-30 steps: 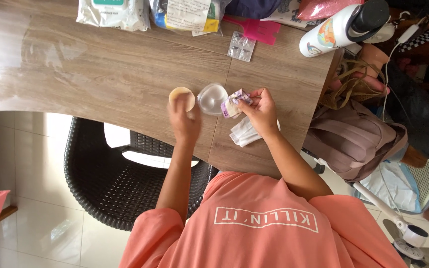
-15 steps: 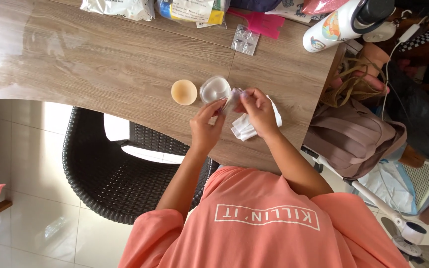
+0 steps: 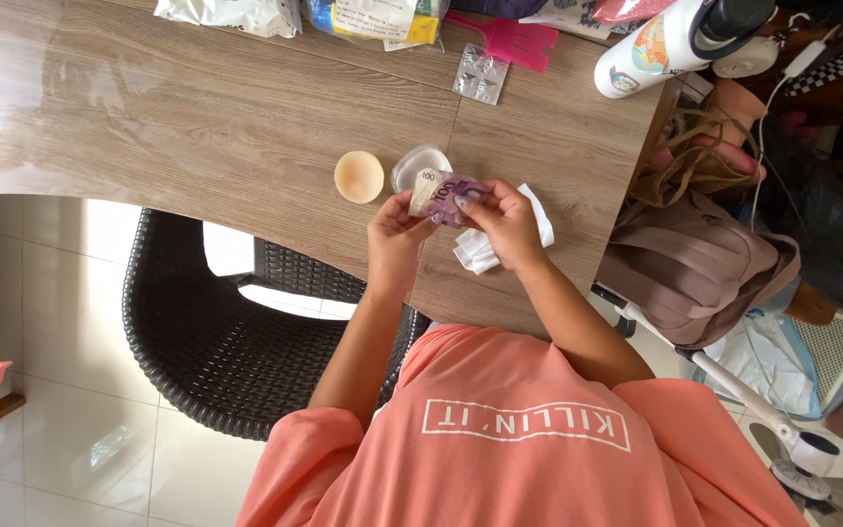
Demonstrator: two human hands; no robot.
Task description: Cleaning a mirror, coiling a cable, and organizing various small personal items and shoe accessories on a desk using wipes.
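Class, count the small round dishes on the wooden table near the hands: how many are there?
2. A tan round dish lies left of the banknote; a clear round dish sits beside it, partly hidden behind the banknote held in both hands.

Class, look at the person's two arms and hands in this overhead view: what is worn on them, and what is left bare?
Both arms are bare from the upper arm down. Loose salmon-orange T-shirt sleeves end around the elbows. The left hand and right hand wear no gloves; no rings, watch or bracelets are visible at this size.

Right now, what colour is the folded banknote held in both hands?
Purple with a pale edge; the banknote shows best in the head view.
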